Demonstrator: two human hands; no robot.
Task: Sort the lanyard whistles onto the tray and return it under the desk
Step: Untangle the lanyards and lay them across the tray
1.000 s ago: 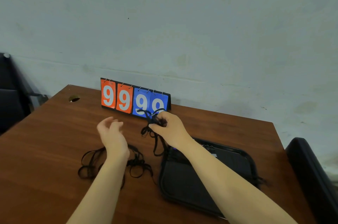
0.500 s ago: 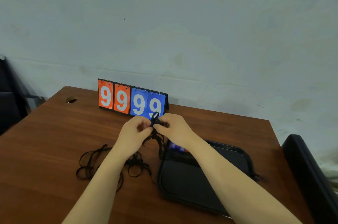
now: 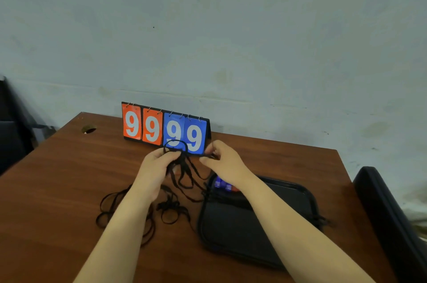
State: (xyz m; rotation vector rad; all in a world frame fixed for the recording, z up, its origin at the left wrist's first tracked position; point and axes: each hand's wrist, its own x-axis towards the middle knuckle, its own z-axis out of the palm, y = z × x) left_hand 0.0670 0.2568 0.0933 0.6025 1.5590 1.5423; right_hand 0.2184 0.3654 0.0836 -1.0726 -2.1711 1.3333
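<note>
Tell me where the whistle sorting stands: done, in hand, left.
Done: a few blue and red whistles lie at the far end of the black tray. In hand: the left hand and right hand both pinch a tangle of black lanyards above the desk. Left: another lanyard pile lies on the desk beside the tray, and the tray sits on top, not under the desk.

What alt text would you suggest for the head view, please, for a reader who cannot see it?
A person's left hand and right hand pinch a tangle of black lanyard cords above a brown desk. More cords trail on the desk beside a black tray holding blue whistles; a flip scoreboard reading 9999 stands behind.
</note>
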